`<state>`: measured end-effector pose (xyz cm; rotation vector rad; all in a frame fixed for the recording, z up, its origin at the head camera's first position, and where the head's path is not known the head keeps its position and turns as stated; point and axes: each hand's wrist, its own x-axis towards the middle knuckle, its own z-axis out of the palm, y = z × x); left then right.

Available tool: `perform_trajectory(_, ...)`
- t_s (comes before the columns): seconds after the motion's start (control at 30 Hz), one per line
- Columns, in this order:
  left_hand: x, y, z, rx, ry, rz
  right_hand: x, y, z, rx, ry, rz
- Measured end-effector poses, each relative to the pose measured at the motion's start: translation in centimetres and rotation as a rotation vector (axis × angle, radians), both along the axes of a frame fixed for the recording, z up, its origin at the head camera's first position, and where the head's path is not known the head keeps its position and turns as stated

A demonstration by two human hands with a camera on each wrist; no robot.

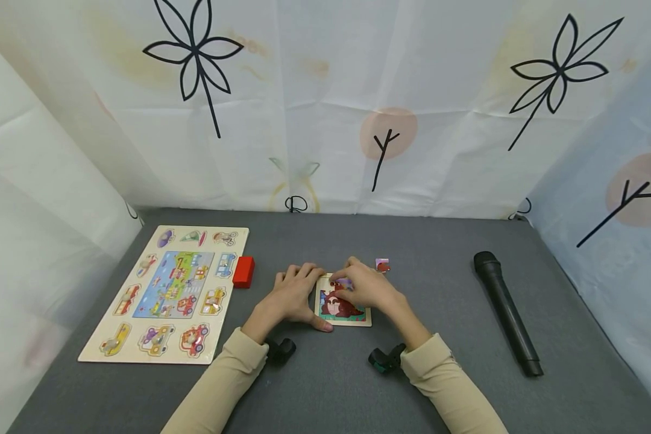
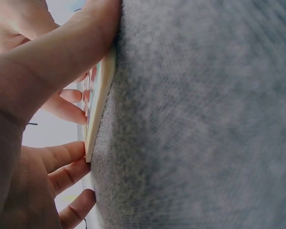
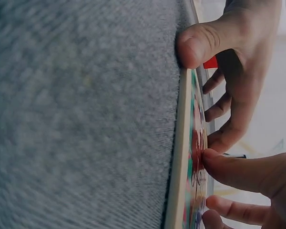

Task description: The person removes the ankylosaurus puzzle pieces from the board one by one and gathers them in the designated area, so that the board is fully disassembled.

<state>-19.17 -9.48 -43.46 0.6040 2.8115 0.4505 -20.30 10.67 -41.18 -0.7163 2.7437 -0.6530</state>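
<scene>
A small wooden jigsaw puzzle board (image 1: 362, 324) with a reddish-brown animal picture lies flat on the table. My left hand (image 1: 295, 295) holds its left side, the thumb at the near corner and the index fingertip at the far one; the other fingers spread beyond. Over the picture, my right hand (image 1: 367, 286) pinches a purplish puzzle piece (image 1: 345, 282) between thumb and fingertips, at the upper left of the board. In the right wrist view the right thumb (image 3: 229, 164) and fingertips touch the picture face. A loose puzzle piece (image 1: 382, 265) lies just past the board's far right corner.
A large wooden peg puzzle (image 1: 108, 301) with vehicle pictures lies at the left. Against its right edge sits a red block (image 1: 243, 272). A black microphone (image 1: 507, 313) lies at the right of the grey table (image 1: 434, 386). Patterned white cloth (image 1: 325, 120) hangs behind.
</scene>
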Motion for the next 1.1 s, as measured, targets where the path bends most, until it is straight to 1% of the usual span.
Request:
perform_trajectory(0.27, 0.01, 0.00, 0.02, 0.004, -0.004, 0.004, 0.12, -0.17, -0.18, 0.018, 0.014, -0.019)
perform_trajectory(1.1, -0.03, 0.09, 0.08, 0.000, -0.015, 0.014, 0.28, -0.14, -0.44, 0.033, 0.047, -0.008)
